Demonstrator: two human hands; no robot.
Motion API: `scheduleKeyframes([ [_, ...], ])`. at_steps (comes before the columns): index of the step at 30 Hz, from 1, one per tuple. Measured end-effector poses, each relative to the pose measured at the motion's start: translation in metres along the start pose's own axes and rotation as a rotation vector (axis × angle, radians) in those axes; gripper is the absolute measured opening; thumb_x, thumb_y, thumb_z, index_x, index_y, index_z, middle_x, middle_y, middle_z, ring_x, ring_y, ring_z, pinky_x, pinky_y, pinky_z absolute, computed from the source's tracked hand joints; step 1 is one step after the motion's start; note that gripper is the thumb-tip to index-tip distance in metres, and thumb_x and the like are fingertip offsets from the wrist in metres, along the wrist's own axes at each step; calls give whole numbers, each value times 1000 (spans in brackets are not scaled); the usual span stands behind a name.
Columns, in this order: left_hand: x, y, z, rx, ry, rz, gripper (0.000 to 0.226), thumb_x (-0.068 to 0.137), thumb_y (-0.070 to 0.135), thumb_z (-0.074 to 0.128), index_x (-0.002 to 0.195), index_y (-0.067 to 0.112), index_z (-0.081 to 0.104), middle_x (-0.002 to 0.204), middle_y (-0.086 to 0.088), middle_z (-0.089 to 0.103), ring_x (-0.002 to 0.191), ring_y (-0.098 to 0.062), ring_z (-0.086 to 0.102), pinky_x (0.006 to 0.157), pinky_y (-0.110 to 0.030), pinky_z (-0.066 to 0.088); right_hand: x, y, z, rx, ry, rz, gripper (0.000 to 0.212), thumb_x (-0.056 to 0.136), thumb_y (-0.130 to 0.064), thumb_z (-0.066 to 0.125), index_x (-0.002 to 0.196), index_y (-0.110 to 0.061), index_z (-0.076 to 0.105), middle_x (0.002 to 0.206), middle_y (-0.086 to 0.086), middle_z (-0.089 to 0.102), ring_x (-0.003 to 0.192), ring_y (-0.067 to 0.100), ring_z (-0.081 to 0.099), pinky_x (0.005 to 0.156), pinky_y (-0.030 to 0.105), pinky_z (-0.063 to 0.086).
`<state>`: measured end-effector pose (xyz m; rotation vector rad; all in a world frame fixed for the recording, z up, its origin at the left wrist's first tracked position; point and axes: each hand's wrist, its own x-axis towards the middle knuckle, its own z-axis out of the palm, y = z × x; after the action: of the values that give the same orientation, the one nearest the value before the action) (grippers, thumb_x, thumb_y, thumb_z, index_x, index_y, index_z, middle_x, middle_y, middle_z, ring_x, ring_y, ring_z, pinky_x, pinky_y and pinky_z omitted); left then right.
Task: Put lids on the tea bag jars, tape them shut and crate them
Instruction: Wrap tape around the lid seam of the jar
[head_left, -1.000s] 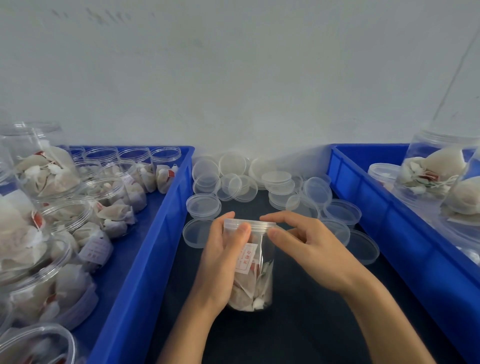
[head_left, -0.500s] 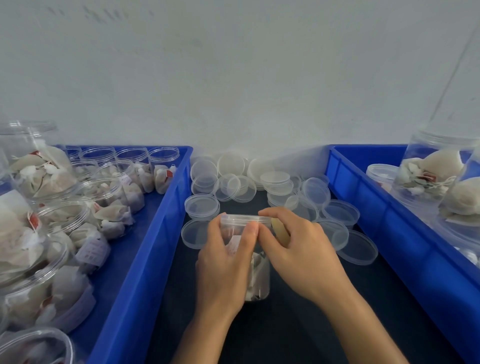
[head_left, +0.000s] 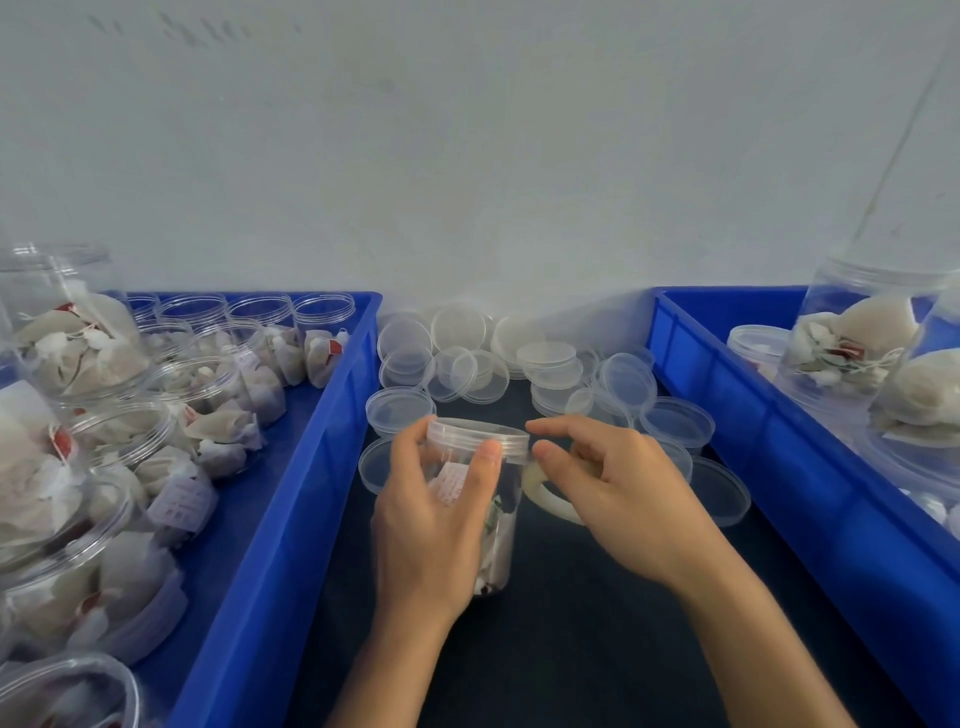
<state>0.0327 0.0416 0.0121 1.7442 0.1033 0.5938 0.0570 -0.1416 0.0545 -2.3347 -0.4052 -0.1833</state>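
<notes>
Jar (head_left: 496, 525): clear plastic, upright on the dark mat, lower centre of frame; tea bags and a white label visible inside.
Lid (head_left: 480, 435): clear, seated on the jar's mouth, looks level.
Left hand (head_left: 431, 525): wrapped round the jar body from the left, thumb up the front near the lid rim, fingers curled behind. Holding the jar.
Right hand (head_left: 618, 491): just right of the jar, thumb and forefinger extended toward the lid edge, tips at or just beside the rim; can't tell if they actually touch it. Remaining fingers curled round a tape roll.
Tape roll (head_left: 550, 493): pale ring, partly hidden under the right palm, just right of the jar, low near the mat.
Mat (head_left: 571, 649): dark surface between the two crates, centre to bottom of frame.
Loose lids (head_left: 519, 364): pile of clear lids at centre, behind the jar against the wall, some stacked, some overlapping.
Left crate (head_left: 291, 499): blue, left side of frame; holds many open jars (head_left: 218, 395) with tea bags, no lids on those whose mouths show.
Right crate (head_left: 779, 467): blue, right side of frame; holds a few jars of tea bags (head_left: 862, 338), one lying on its side at the edge, partly cut off.
Wall (head_left: 467, 156): plain pale, upper half of frame.
</notes>
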Motion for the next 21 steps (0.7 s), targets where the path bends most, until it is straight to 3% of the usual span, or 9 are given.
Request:
scheduleKeyframes([
  [6, 1, -1, -1, -32, -27, -20, 63, 77, 84, 57, 127, 46, 57, 117, 39, 63, 105, 11, 65, 86, -29, 54, 0, 1, 3, -22, 60, -24, 31, 103, -57, 52, 131, -49, 62, 61, -19, 61, 66, 0, 60, 62, 22, 38],
  [14, 2, 1, -2, -146, -71, -89, 52, 76, 77, 63, 114, 42, 65, 106, 23, 74, 94, 1, 73, 80, -31, 54, 1, 2, 4, -47, 76, -36, 39, 98, -66, 48, 131, -50, 61, 65, -16, 61, 70, 4, 61, 64, 24, 42],
  [21, 6, 0, -6, -188, -163, -120, 49, 84, 71, 63, 118, 36, 67, 108, 18, 76, 99, -1, 73, 82, -29, 55, 2, 2, 5, -76, 52, -16, 44, 95, -75, 42, 132, -57, 57, 68, -19, 61, 73, 1, 61, 64, 23, 42],
])
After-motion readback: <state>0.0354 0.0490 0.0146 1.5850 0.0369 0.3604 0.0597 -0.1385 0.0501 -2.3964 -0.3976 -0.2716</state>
